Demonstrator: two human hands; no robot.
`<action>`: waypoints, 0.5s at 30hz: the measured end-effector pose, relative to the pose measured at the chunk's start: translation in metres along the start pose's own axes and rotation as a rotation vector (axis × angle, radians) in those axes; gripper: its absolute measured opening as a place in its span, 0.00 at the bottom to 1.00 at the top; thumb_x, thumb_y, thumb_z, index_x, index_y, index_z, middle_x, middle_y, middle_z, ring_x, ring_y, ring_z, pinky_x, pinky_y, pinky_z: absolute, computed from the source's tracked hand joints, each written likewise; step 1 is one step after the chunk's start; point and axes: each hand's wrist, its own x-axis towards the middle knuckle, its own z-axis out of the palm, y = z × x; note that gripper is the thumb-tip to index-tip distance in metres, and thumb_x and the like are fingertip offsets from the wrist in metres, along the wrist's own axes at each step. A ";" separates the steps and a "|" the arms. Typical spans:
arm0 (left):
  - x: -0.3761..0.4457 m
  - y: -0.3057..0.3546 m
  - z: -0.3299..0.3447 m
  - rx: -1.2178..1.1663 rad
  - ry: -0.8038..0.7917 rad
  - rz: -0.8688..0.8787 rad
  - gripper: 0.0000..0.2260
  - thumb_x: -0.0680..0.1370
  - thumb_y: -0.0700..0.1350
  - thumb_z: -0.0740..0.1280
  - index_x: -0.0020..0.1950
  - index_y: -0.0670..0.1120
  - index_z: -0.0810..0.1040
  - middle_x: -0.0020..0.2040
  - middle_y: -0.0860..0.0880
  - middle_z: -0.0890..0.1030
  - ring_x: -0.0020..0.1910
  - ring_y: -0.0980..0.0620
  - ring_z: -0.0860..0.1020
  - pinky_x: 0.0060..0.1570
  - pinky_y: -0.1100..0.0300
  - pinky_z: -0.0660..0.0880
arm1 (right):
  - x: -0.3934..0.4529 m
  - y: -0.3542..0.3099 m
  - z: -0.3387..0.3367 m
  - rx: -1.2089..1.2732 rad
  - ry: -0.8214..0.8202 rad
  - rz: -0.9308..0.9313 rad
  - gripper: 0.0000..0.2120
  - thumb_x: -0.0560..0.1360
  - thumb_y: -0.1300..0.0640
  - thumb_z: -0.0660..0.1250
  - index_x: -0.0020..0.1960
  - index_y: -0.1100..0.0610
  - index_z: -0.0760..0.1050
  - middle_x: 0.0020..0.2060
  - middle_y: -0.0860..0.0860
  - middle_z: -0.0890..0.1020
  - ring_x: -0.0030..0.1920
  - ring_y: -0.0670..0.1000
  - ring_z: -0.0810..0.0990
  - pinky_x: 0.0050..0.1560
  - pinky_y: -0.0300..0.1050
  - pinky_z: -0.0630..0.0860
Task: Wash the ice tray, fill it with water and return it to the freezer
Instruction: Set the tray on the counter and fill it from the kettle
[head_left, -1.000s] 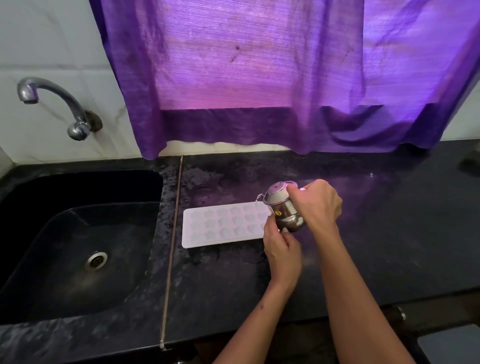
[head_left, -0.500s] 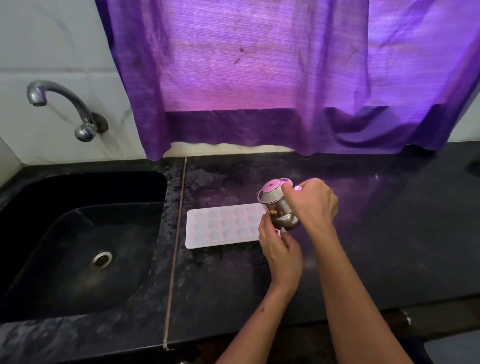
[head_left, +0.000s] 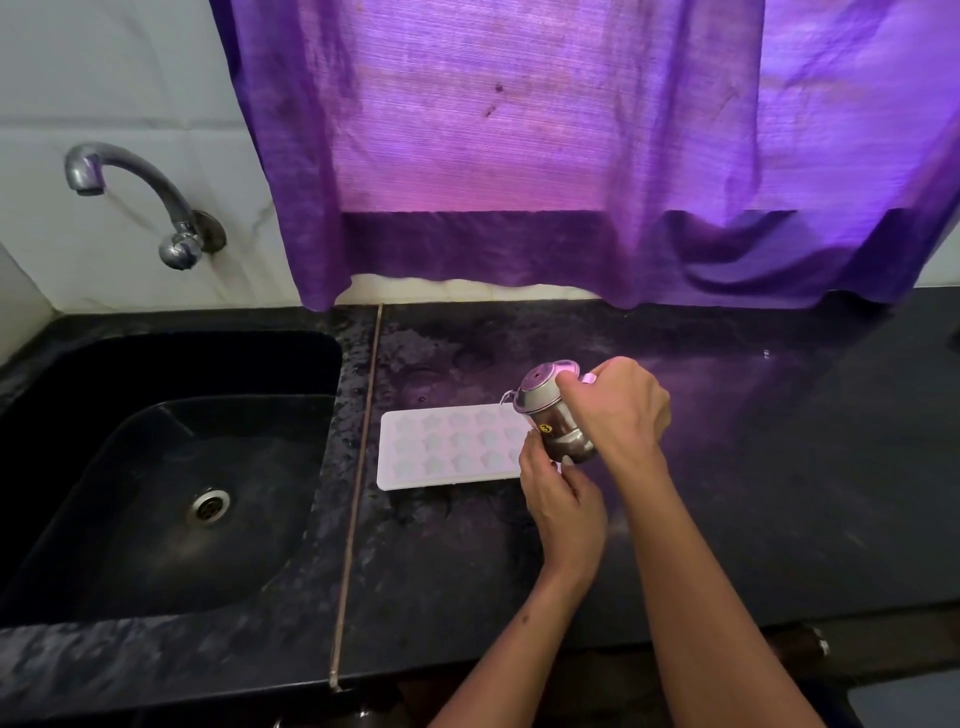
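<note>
A white ice tray (head_left: 447, 447) with star-shaped cavities lies flat on the black counter (head_left: 753, 493), just right of the sink. My right hand (head_left: 618, 410) grips a small steel jug (head_left: 550, 415) by its handle side and holds it tilted left over the tray's right end. A thin glint shows at the jug's spout. My left hand (head_left: 563, 501) is at the tray's right end, right under the jug, its fingers curled on the tray's edge. That end of the tray is hidden behind both hands.
A black sink (head_left: 171, 467) with a drain (head_left: 210, 504) fills the left side. A metal tap (head_left: 130, 192) juts from the tiled wall above it. A purple curtain (head_left: 571, 156) hangs down to the counter's back edge.
The jug has tipped a little further toward the tray. Both hands stay where they were at the tray's right end. The view has shifted slightly.
</note>
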 end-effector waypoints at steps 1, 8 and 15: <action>0.000 0.000 0.000 0.002 0.000 0.000 0.27 0.73 0.41 0.54 0.72 0.40 0.66 0.67 0.45 0.71 0.65 0.48 0.71 0.65 0.49 0.70 | 0.000 0.000 0.000 -0.001 -0.001 0.001 0.18 0.76 0.44 0.62 0.40 0.58 0.78 0.35 0.52 0.78 0.39 0.54 0.76 0.37 0.44 0.67; 0.000 0.000 -0.001 0.001 -0.020 0.001 0.24 0.74 0.38 0.55 0.71 0.41 0.66 0.66 0.46 0.71 0.63 0.51 0.71 0.64 0.53 0.70 | 0.000 -0.001 0.002 0.001 -0.013 0.016 0.17 0.76 0.45 0.63 0.40 0.58 0.77 0.34 0.52 0.77 0.38 0.53 0.76 0.36 0.43 0.67; 0.002 -0.002 -0.001 -0.006 -0.022 -0.011 0.23 0.76 0.37 0.57 0.72 0.41 0.66 0.66 0.47 0.72 0.64 0.51 0.71 0.65 0.53 0.69 | 0.001 -0.002 0.002 0.002 -0.005 0.019 0.17 0.76 0.46 0.63 0.40 0.58 0.77 0.32 0.51 0.75 0.36 0.53 0.74 0.35 0.42 0.64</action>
